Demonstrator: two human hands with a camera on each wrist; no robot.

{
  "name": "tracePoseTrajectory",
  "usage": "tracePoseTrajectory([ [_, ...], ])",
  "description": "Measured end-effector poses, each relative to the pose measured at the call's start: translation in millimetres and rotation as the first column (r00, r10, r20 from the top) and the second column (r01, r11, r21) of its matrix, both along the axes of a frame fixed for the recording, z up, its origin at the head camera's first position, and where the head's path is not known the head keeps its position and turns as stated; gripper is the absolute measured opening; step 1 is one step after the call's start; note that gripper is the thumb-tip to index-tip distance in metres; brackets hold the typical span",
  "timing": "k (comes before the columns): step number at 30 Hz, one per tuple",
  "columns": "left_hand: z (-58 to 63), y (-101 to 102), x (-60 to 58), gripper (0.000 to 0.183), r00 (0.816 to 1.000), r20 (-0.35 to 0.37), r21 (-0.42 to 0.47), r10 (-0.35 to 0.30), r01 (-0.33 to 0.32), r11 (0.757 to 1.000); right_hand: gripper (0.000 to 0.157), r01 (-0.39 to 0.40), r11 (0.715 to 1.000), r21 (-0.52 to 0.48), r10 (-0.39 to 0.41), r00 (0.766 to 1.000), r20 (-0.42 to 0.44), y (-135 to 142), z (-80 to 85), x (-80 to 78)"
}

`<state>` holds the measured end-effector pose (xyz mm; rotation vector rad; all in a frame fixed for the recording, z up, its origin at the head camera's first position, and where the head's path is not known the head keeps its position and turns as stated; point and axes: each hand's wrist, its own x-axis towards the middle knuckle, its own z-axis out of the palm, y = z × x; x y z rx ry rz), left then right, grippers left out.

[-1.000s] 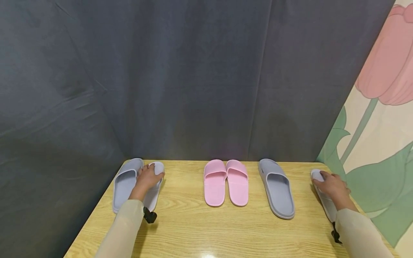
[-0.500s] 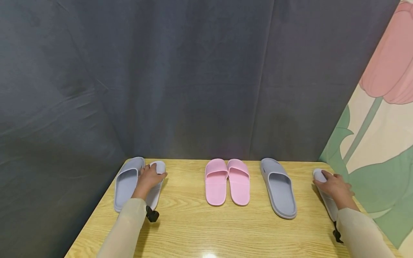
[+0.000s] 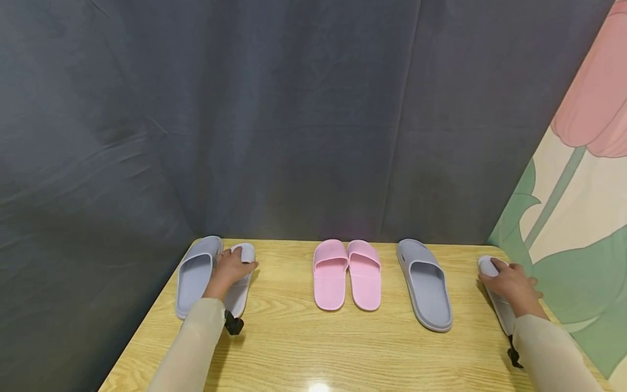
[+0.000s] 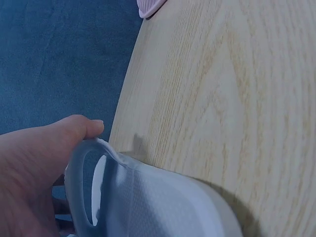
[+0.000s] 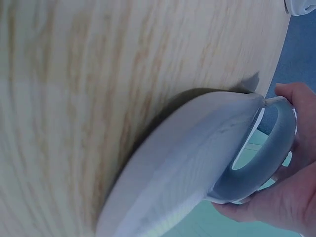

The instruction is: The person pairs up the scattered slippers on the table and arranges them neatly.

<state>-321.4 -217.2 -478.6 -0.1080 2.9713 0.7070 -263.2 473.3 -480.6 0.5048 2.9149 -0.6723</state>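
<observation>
In the head view, my left hand (image 3: 228, 273) grips the strap of a light grey slipper (image 3: 237, 299) at the table's left. That slipper stands close beside a darker grey slipper (image 3: 194, 283). My right hand (image 3: 510, 284) holds the strap of another light grey slipper (image 3: 501, 311) near the right edge. The left wrist view shows the thumb on one side of the strap (image 4: 74, 185) and fingers partly hidden beyond it. In the right wrist view, thumb and fingers span the strap (image 5: 269, 155), and the sole lies tilted against the wood.
Two pink slippers (image 3: 330, 283) lie side by side in the middle of the wooden table (image 3: 313, 348). A single grey slipper (image 3: 432, 294) lies right of them, toe toward the dark curtain (image 3: 303, 120) behind. A tulip-painted wall (image 3: 563, 218) borders the right side.
The whole head view shifts slightly, so everything appears a little further right. Both hands stay on the same two slippers, which show no clear movement on the table.
</observation>
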Motion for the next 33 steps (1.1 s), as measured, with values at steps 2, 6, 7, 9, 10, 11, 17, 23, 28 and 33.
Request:
tracePoseTrajectory([
  [2, 0.5, 0, -0.2, 0.088, 1.000, 0.009, -0.008, -0.003, 0.003, 1.000, 0.087, 0.001, 1.000, 0.002, -0.001, 1.000, 0.005, 0, 0.4, 0.3],
  [6, 0.7, 0, -1.3, 0.089, 1.000, 0.022, -0.014, 0.001, 0.000, 1.000, 0.090, -0.008, 1.000, -0.013, 0.008, 1.000, 0.020, 1, -1.4, 0.2],
  [7, 0.6, 0, -1.6, 0.089, 1.000, 0.023, -0.013, 0.001, 0.000, 1.000, 0.091, -0.011, 1.000, -0.017, 0.012, 1.000, 0.023, 1, -2.1, 0.2],
  [9, 0.0, 1, -1.7, 0.088, 1.000, 0.020, -0.019, -0.002, 0.002, 1.000, 0.092, -0.015, 1.000, -0.023, 0.015, 1.000, 0.025, 2, -3.4, 0.0],
  [10, -0.4, 1, -1.8, 0.088, 1.000, 0.015, -0.025, -0.004, 0.004, 1.000, 0.091, -0.015, 1.000, -0.023, 0.016, 1.000, 0.025, 2, -3.8, -0.2],
  [11, -0.7, 2, -1.6, 0.088, 1.000, 0.012, -0.028, -0.001, 0.001, 1.000, 0.091, -0.014, 1.000, -0.020, 0.014, 1.000, 0.023, 3, -4.1, -0.4],
  [17, -2.3, 3, -1.0, 0.085, 0.999, -0.008, -0.031, 0.037, -0.037, 0.999, 0.091, -0.004, 1.000, 0.001, 0.004, 1.000, -0.006, 3, -3.6, -1.8],
  [23, -1.6, 3, 1.7, 0.083, 0.998, -0.049, -0.026, 0.048, -0.049, 0.998, 0.088, 0.017, 1.000, -0.009, -0.017, 0.999, -0.040, -2, 4.8, 1.7],
  [28, -0.4, 3, 1.9, 0.084, 0.996, -0.067, -0.009, 0.055, -0.056, 0.998, 0.089, 0.004, 1.000, -0.010, -0.004, 0.999, -0.047, -2, 7.4, 0.3],
  [33, 2.9, 4, 3.0, 0.083, 0.996, -0.080, -0.017, 0.038, -0.040, 0.999, 0.088, -0.008, 1.000, 0.002, 0.008, 0.999, -0.038, -6, 10.6, -0.5],
])
